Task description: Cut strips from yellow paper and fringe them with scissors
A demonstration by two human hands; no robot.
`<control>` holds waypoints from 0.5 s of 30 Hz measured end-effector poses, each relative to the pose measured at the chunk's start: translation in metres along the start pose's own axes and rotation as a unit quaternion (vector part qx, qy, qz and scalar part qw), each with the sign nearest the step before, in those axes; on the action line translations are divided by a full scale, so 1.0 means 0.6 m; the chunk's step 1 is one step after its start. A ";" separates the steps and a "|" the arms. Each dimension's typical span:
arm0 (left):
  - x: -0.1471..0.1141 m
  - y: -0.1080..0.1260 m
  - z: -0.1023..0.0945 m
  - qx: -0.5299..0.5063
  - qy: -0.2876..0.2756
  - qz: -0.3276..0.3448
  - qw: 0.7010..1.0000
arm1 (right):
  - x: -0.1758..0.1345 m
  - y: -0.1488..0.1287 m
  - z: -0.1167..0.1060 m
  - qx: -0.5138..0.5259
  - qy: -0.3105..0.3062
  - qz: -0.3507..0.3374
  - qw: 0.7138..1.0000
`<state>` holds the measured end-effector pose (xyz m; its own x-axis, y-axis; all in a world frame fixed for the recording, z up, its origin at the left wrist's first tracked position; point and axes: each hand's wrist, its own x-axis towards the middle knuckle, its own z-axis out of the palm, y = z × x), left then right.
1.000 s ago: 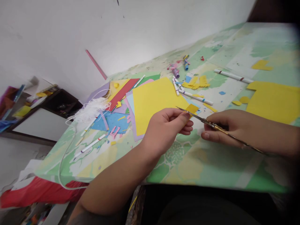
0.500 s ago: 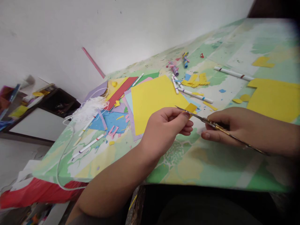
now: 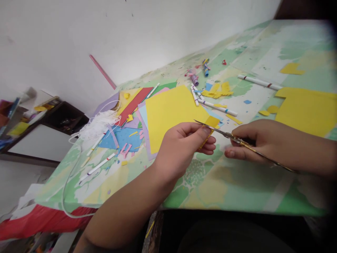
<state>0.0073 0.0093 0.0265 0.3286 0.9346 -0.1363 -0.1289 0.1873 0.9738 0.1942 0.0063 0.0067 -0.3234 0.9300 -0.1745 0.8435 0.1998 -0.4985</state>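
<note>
Between thumb and fingers, my left hand pinches a small piece of yellow paper, part of which the fingers hide. My right hand is closed around the scissors, whose thin metal blades point left and lie across that piece beside my left thumb. Behind my left hand a large yellow sheet rests on a stack of coloured paper. Yellow fringed scraps lie just beyond the blades. Under my right forearm's far side is another cut yellow sheet.
White markers lie at mid-table, with another marker further right. Two small rolled-paper figures stand behind them. At left are tangled white string, blue paper and scraps. The wall borders the table's back; a shelf stands left.
The whole view has shifted slightly. More of the small yellow piece shows below my left thumb, and the scissors still lie across it. Both hands keep their grips.
</note>
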 end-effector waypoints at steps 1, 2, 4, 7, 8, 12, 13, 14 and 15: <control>0.000 0.000 0.000 0.002 0.001 -0.001 1.000 | 0.000 0.000 0.000 -0.001 0.005 -0.001 1.000; 0.000 0.001 0.000 0.005 0.002 -0.001 1.000 | 0.001 0.001 0.001 -0.003 0.011 -0.004 1.000; 0.000 0.001 0.001 0.011 0.003 -0.001 1.000 | 0.001 0.002 0.002 -0.005 0.021 -0.012 1.000; 0.000 0.002 0.002 0.015 0.008 0.008 1.000 | -0.002 0.003 0.001 0.008 0.010 -0.020 1.000; 0.000 0.002 0.002 0.014 0.010 0.012 1.000 | -0.003 0.003 0.000 0.018 -0.001 -0.021 1.000; 0.000 0.002 0.002 0.004 0.022 0.025 0.999 | -0.008 0.004 -0.003 0.057 -0.020 -0.034 0.998; 0.000 0.002 0.002 0.003 0.025 0.025 0.999 | -0.009 0.005 -0.003 0.064 -0.019 -0.040 0.997; 0.000 0.002 0.002 0.004 0.029 0.025 0.999 | -0.009 0.007 -0.002 0.070 -0.020 -0.047 0.996; 0.000 0.002 0.002 0.007 0.031 0.025 0.999 | -0.008 0.008 -0.002 0.074 -0.021 -0.051 0.996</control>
<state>0.0083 0.0092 0.0280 0.2628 0.9597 -0.0991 -0.1310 0.1373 0.9818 0.2002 0.0029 0.0060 -0.4246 0.8929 -0.1500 0.7335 0.2421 -0.6352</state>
